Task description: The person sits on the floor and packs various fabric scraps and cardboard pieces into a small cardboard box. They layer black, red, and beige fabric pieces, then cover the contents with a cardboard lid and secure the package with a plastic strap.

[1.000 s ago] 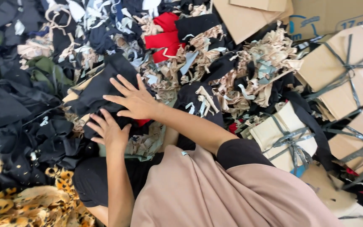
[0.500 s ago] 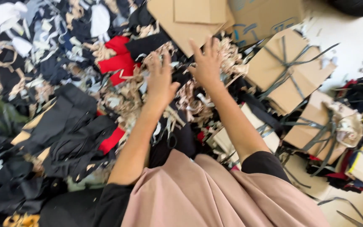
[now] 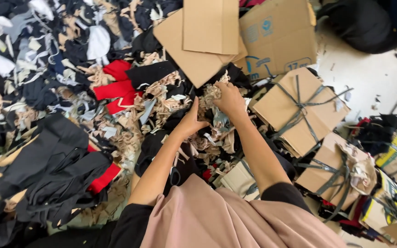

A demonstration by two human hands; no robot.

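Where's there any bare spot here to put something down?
The pale floor at upper right, between the printed cardboard box and the tied brown bundle, is bare. The flat cardboard sheets are free too. Around both hands, fabric scraps crowd everything.

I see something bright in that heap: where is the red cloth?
The red cloth lies left of centre in the head view, among the scraps, left of the left hand and beside a black piece.

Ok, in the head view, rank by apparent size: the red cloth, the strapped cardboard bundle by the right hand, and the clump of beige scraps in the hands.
1. Strapped cardboard bundle, largest.
2. Red cloth.
3. Clump of beige scraps, smallest, pressed between the left hand and right hand, which partly hide it.
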